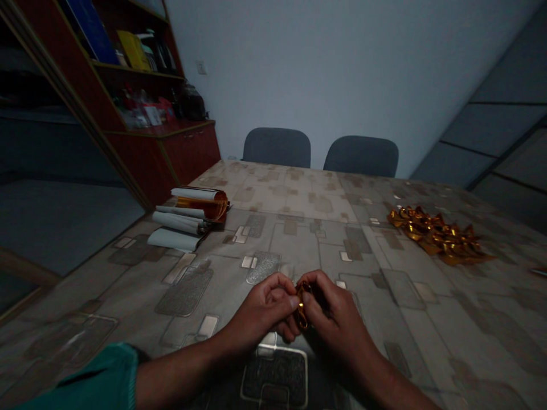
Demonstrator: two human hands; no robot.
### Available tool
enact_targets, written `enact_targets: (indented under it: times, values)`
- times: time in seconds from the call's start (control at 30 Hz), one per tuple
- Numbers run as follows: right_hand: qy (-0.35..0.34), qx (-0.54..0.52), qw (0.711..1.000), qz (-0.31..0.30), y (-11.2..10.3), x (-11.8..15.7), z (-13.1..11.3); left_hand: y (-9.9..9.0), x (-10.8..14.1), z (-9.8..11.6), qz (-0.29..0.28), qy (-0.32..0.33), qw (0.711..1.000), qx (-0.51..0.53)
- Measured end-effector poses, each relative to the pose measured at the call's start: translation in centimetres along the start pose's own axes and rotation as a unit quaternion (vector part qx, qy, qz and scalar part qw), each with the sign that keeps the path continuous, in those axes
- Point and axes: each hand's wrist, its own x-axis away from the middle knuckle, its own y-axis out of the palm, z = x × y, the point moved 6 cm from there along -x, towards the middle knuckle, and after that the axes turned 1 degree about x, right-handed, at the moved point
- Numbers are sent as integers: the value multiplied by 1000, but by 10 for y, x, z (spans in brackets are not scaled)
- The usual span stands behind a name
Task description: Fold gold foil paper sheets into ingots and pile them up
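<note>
Between my two hands, low over the near middle of the table, is a small folded piece of gold foil paper [303, 306]. My left hand [277, 304] pinches its left side between thumb and fingers. On the other side, my right hand [327, 302] is closed with thumb and fingertips on it. The fingers hide much of its shape. To the right lies a group of folded gold foil paper pieces [440, 234] with pointed ends, set close together. Curled sheets of foil paper [182, 219], pale on one face and gold on the other, lie to the left.
A patterned cloth [290, 228] covers the table. Two grey chairs [277, 147] stand behind the far edge, near the wall. At the back left is a reddish wooden cabinet [188, 151] with items on its shelves. Something thin shows at the far right edge.
</note>
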Motion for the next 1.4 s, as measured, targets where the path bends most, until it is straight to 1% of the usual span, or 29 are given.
enact_targets:
  times: [0.13, 0.23, 0.33, 0.43, 0.5, 0.57, 0.67, 0.77, 0.93, 1.03, 1.13, 1.2, 1.27, 1.33, 1.4]
  values:
    - [3, -7, 1000, -6, 1, 0, 1, 0, 0, -2, 0, -2, 1000, -1]
    - [2, -7, 1000, 3, 0, 0, 1, -2, 1, -3, 2, -7, 1000, 22]
    - [1, -24, 1000, 7, -1, 2, 1, -4, 0, -4, 7, -24, 996, 90]
    - [-20, -21, 1000, 1, -3, 2, -2, -3, -1, -6, 0, -63, 984, 168]
    - [-35, 0, 999, 26, -8, 1, -4, -3, -2, -9, -2, -89, 973, 211]
    - [-39, 26, 997, 59, -13, 1, -4, -3, -3, -10, 0, -100, 967, 236]
    - [-43, 59, 994, 82, -17, 1, -4, -3, -3, -10, -1, -91, 969, 230]
    - [-64, 86, 989, 101, -19, 2, -7, -2, -2, -9, 1, -82, 973, 214]
    - [-78, 103, 985, 116, -18, 4, -9, 0, 0, -9, -6, -84, 974, 211]
    - [-55, 70, 991, 103, -18, 3, -7, 0, 1, -8, -9, -90, 971, 221]
    - [5, -22, 998, 64, -17, 1, 0, -2, 0, -6, 3, -84, 967, 241]
    - [38, -92, 995, 29, -14, 0, 3, -4, -1, -5, 10, -78, 964, 255]
    - [53, -137, 989, -4, -9, 0, 5, -5, -2, -4, 8, -75, 962, 262]
    - [66, -146, 987, -18, -4, 0, 7, -4, -2, -5, 1, -77, 963, 260]
    - [79, -131, 988, -9, -2, 0, 10, -3, -1, -6, -4, -77, 967, 244]
